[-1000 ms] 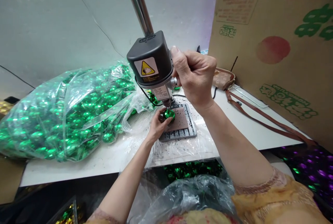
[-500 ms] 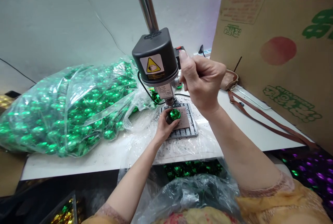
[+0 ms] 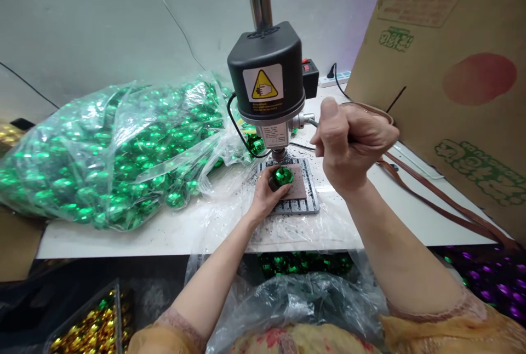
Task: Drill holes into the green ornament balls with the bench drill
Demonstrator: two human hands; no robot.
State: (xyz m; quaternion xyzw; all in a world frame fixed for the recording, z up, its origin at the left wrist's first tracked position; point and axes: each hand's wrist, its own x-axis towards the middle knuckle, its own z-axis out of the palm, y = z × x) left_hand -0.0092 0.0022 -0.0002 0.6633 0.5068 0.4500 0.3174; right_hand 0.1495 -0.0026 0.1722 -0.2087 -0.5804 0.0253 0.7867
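Observation:
A small bench drill press [image 3: 266,77] with a black motor housing and a yellow warning sticker stands on the white table. Below its chuck [image 3: 279,154], my left hand [image 3: 264,194] pinches a shiny green faceted ball [image 3: 284,176] between thumb and fingers. The ball rests on a brownish square pad [image 3: 296,187] lying on the slotted metal base plate [image 3: 314,200]. My right hand [image 3: 353,143] is closed round the end of the press's feed lever [image 3: 313,122]; the grip itself is hidden inside my fist. Dark shavings are scattered around the base.
A large clear bag of green balls [image 3: 119,151] fills the table's left side. At right stand a cardboard box [image 3: 444,118] and a brown strap [image 3: 435,200]. Below the table edge are a bin of gold balls [image 3: 92,324], green balls [image 3: 304,262] and purple balls [image 3: 493,283].
The whole view has shifted, so the press appears further right. My right hand sits lower and further out from the housing, uncovering the switch box and lever. My left hand still holds the ball.

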